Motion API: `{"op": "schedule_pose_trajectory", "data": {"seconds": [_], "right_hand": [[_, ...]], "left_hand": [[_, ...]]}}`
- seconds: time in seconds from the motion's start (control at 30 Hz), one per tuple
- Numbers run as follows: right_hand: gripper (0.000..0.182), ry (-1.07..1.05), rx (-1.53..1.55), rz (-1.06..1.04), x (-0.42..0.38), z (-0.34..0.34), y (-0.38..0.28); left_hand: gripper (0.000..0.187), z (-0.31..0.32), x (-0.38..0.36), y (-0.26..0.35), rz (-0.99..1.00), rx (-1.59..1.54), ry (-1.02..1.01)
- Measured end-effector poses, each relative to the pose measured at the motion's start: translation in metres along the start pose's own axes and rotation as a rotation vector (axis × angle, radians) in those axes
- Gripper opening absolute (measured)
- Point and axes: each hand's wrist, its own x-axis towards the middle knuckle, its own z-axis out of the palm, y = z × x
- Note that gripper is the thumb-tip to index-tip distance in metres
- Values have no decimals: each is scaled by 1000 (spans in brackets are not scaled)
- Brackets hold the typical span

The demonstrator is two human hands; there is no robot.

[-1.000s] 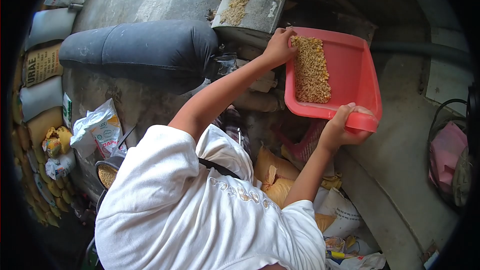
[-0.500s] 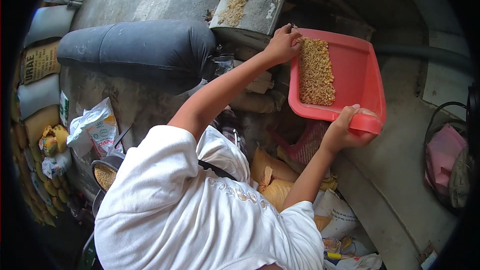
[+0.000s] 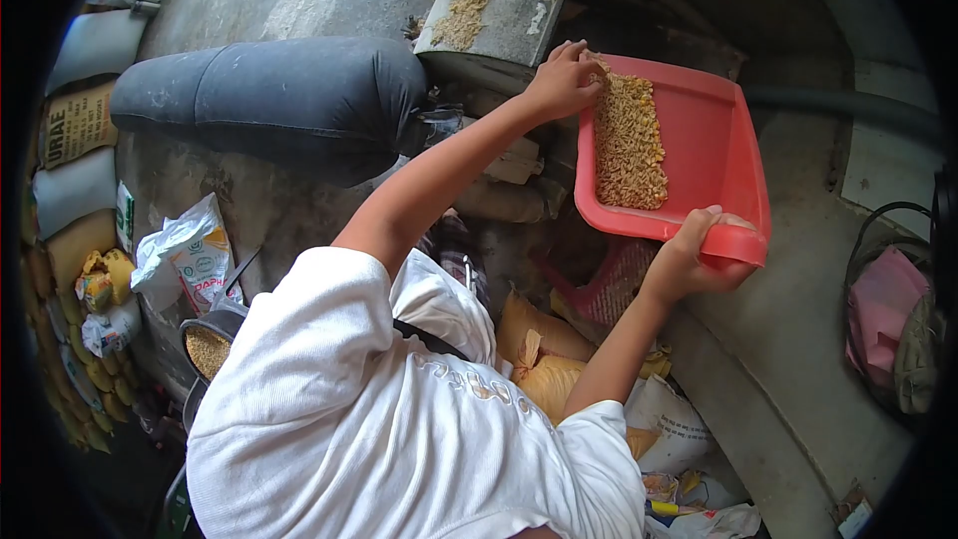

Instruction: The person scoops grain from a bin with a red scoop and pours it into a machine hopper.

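A red plastic dustpan (image 3: 704, 130) is held up at the right of the head view, with a band of husked-looking grain and yellow kernels (image 3: 629, 145) along its left side. My right hand (image 3: 704, 252) is closed round the dustpan's near right handle, thumb on top. At the pan's upper left corner, my left hand (image 3: 567, 82) has its fingers bent and drawn together against the rim and the grain. Whatever lies between those fingertips is hidden. Just left of that hand is a grey curved block (image 3: 499, 15) with grain scattered on top.
A long dark stuffed bolster (image 3: 269, 105) lies on the floor at left. Filled sacks (image 3: 75, 125) line the left edge. Nearby are a white printed bag (image 3: 205, 255) and a dark pot of grain (image 3: 208, 349). Yellow sacks (image 3: 544, 349) and a pink basket (image 3: 609, 289) sit below the dustpan.
My left hand has shifted slightly left and its fingers have changed pose at the pan's corner; a dark speck seen at its fingertips no longer shows. My right hand keeps its grip.
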Motion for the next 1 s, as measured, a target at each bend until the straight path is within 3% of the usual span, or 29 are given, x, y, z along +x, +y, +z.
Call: {"op": "schedule_pose_trajectory", "data": {"seconds": [0.1,0.37,0.47,0.6,0.87,1.0], "right_hand": [[18,7,10,18,0,0,2],[14,14,-90,6,3,2,0],[14,-7,-69,-93,3,1,4],[14,-2,-53,-80,3,2,1],[14,-5,-85,-107,6,2,1],[14,2,-62,-110,7,3,-1]], "left_hand": [[24,-10,-2,0,17,-93,61],[20,-13,-3,4,16,-58,-95],[23,-10,-1,6,-3,14,-138],[24,0,3,0,-52,73,-124],[23,2,8,-6,-8,-91,51],[21,-1,5,0,46,-127,-15]]}}
